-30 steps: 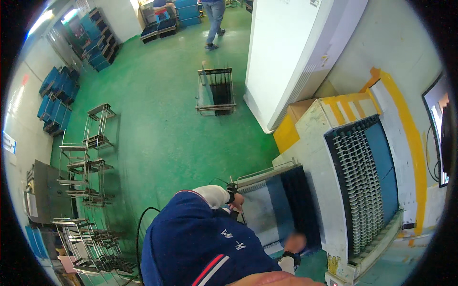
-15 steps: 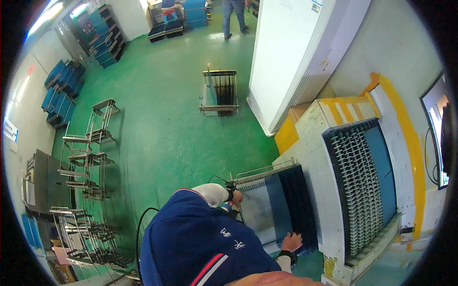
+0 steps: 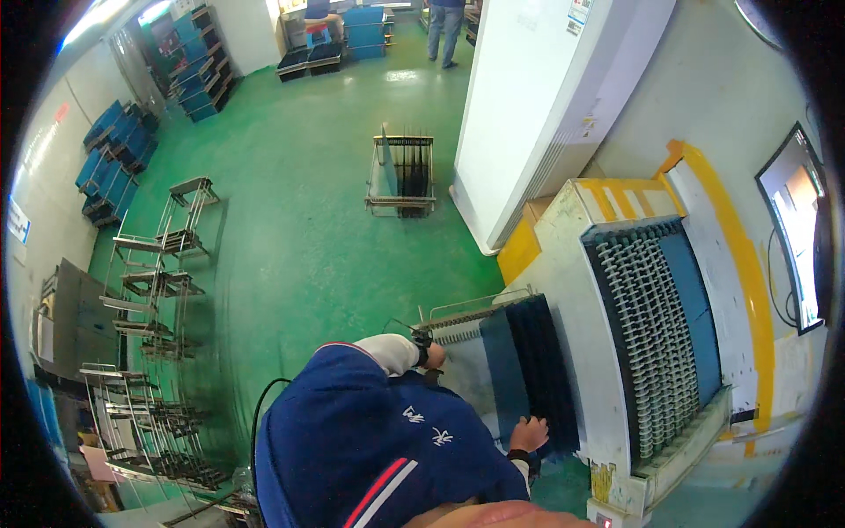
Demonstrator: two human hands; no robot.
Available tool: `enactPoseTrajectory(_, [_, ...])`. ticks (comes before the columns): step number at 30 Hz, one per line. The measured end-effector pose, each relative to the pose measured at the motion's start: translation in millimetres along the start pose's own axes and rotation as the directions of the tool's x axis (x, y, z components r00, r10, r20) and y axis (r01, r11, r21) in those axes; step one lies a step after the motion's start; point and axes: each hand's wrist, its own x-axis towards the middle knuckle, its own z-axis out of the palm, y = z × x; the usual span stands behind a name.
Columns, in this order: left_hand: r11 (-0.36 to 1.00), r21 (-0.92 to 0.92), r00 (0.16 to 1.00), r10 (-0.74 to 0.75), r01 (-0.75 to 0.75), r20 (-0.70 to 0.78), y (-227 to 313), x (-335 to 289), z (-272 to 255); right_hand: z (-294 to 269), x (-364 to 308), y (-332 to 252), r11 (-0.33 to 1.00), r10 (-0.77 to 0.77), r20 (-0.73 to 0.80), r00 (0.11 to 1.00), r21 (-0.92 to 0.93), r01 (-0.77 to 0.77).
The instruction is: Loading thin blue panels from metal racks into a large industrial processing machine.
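In front of me stands a rack (image 3: 458, 308) of upright thin panels, pale grey on the left, a blue panel (image 3: 502, 356) in the middle and several dark panels (image 3: 547, 370) to the right. My left hand (image 3: 435, 355) is at the rack's left side beside the pale panel (image 3: 466, 361); its fingers are mostly hidden by the sleeve and wrist strap. My right hand (image 3: 529, 434) is at the near edge of the blue and dark panels, fingers curled down on the blue panel's edge. Both wrists wear dark straps.
Right of the rack is a pale machine (image 3: 607, 431) with rows of rollers (image 3: 647, 343). A rack with panels (image 3: 400, 176) stands on the green floor ahead. Metal frames (image 3: 163, 282) line the left. A white cabinet (image 3: 519, 106) and monitor (image 3: 792, 229) are right; a person (image 3: 445, 31) stands far back.
My right hand has shifted slightly left and away from me, and its spread fingers have curled in. My left hand remains at the rack's left side. The distant person has changed stance.
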Motion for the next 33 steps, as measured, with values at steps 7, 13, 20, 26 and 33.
enactPoseTrajectory(7, [0.955,0.175,0.957,0.264,-0.241,-0.117,-40,41,54,4,-2,0,1.0,-0.004,-0.032,0.999,-0.018,0.004])
enactPoseTrajectory(13, [0.998,-0.042,0.97,-0.055,0.046,-0.238,-35,42,59,-9,-9,-5,0.999,-0.033,0.012,0.999,-0.019,0.033])
enactPoseTrajectory(20, [0.999,0.021,0.951,-0.033,0.042,-0.309,-47,56,93,-2,-12,-2,0.995,-0.099,-0.071,0.993,-0.015,0.099])
enactPoseTrajectory(26, [0.386,0.077,0.345,-0.696,0.919,-0.629,-24,90,102,4,-13,-5,0.999,-0.042,-0.034,0.999,-0.027,0.041])
enactPoseTrajectory(33, [0.988,0.016,0.925,-0.138,0.154,-0.354,-36,28,75,-1,-18,-6,0.998,-0.055,-0.097,0.994,-0.005,0.055])
